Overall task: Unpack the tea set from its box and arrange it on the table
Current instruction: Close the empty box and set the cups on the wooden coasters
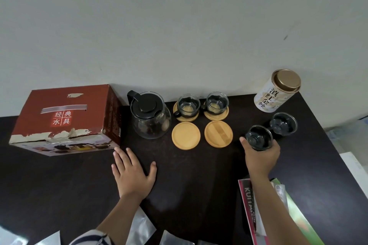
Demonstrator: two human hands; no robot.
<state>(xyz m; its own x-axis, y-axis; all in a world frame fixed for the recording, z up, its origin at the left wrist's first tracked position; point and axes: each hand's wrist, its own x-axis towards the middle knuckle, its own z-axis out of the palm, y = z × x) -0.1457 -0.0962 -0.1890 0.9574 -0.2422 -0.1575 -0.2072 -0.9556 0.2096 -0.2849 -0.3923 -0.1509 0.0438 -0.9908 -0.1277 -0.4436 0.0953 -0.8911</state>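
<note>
Glass cup (pixel 258 137), gripped by right hand (pixel 261 155)

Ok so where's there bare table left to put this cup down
Two bamboo coasters in the front row are empty. Bare dark table stretches between the left hand and the right hand holding the glass cup. It is crowded near the teapot and by the tea tin.

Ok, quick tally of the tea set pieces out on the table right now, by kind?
Clear glass teapot with black lid: 1
Small clear glass cups: 4, two on coasters, one in the right hand at, one behind it
Round bamboo coasters: 4, two bare, two under cups
Total: 9
</note>
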